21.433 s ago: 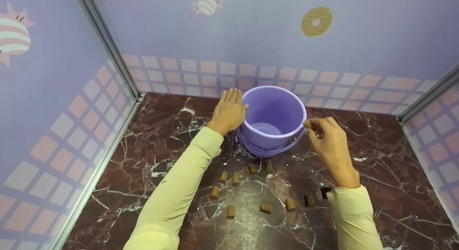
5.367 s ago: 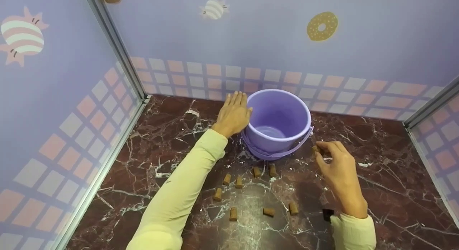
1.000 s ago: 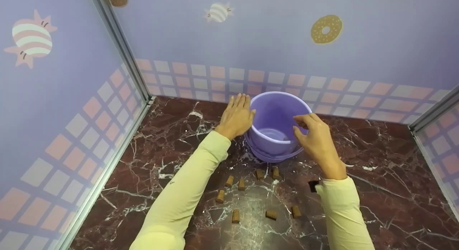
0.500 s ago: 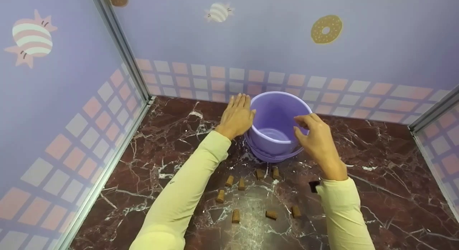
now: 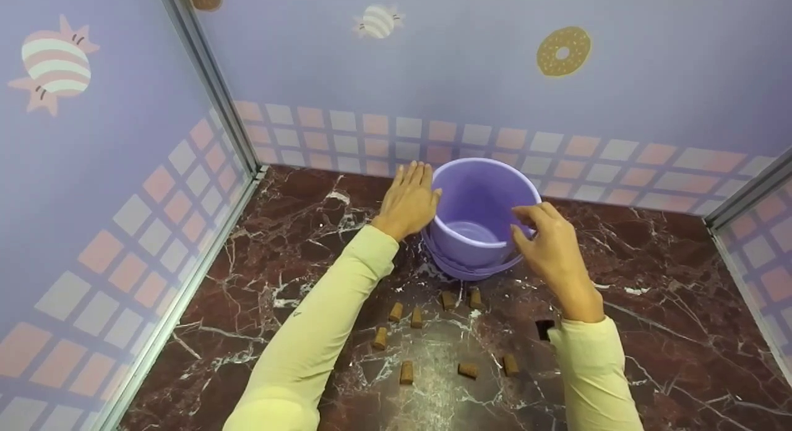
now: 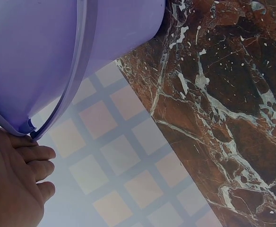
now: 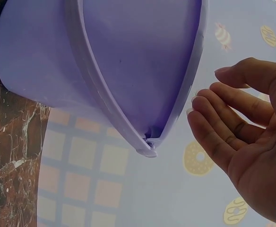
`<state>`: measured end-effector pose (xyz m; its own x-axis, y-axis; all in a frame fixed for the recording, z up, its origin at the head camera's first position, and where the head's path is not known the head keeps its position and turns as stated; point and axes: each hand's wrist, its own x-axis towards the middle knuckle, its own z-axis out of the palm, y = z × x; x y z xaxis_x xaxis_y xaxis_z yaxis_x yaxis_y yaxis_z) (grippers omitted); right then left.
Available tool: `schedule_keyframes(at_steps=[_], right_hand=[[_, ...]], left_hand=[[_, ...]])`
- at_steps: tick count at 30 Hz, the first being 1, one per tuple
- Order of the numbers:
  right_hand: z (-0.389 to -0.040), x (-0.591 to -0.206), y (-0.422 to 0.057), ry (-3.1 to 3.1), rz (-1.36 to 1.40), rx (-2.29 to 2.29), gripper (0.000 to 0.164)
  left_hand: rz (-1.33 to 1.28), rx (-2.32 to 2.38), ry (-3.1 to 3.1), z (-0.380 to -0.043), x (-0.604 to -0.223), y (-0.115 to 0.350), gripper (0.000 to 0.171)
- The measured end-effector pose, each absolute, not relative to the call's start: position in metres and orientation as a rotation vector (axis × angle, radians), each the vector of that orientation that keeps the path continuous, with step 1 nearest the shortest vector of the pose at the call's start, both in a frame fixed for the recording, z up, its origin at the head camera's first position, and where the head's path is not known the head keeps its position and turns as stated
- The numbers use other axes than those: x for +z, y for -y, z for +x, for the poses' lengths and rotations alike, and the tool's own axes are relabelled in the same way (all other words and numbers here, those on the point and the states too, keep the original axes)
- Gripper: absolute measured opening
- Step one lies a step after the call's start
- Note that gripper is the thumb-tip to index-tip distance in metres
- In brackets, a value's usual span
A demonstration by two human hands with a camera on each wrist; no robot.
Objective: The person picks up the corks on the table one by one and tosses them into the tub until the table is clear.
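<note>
A lilac plastic bucket [image 5: 464, 258] stands upright near the back wall, its handle hanging down at the front. My left hand [image 5: 407, 199] lies against the bucket's left side, fingers straight; in the left wrist view its fingers touch the rim close to the handle joint. Over the right part of the rim is my right hand [image 5: 547, 236]. The right wrist view shows its thumb and bent fingers apart, with nothing between them. Several tapered brown corks lie in front of the bucket, among them one cork [image 5: 406, 372] at the front and another cork [image 5: 475, 298] near its base.
Dark red marbled surface [image 5: 297, 344] spreads under everything. A purple patterned wall [image 5: 458, 60] rises right behind the bucket, and side panels with metal edge strips [image 5: 185, 307] close off left and right. A small black piece [image 5: 544, 329] shows at the right cuff.
The right hand pinched a cork beside the bucket 5.4 s ago and holds none now. One cork fewer lies at right than 21.4 s ago. Lately the right hand shifts slightly right; the left stays.
</note>
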<state>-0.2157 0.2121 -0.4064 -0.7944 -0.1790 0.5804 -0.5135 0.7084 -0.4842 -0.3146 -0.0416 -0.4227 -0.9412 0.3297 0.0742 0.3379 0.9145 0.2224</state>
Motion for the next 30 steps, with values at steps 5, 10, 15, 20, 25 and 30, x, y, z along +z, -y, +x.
schedule_keyframes(at_steps=[5,10,15,20,25,30], right_hand=[[-0.212,-0.409,-0.213,2.396,0.534,0.886,0.023],[-0.205,-0.408,-0.214,2.403,0.522,0.893,0.024],[-0.2,-0.409,-0.215,2.398,0.522,0.885,0.026],[-0.195,-0.412,-0.216,2.388,0.508,0.875,0.025],[-0.189,-0.416,-0.217,2.365,0.506,0.863,0.025],[-0.183,-0.421,-0.217,2.33,0.526,0.84,0.027]], left_hand=[[-0.531,-0.362,3.034,-0.314,-0.423,0.042,0.064],[-0.531,-0.372,3.033,-0.314,-0.424,0.042,0.064],[-0.53,-0.363,3.019,-0.315,-0.425,0.042,0.064],[-0.528,-0.363,3.022,-0.315,-0.424,0.042,0.065],[-0.525,-0.375,3.032,-0.315,-0.425,0.042,0.065],[-0.522,-0.375,3.039,-0.315,-0.425,0.042,0.065]])
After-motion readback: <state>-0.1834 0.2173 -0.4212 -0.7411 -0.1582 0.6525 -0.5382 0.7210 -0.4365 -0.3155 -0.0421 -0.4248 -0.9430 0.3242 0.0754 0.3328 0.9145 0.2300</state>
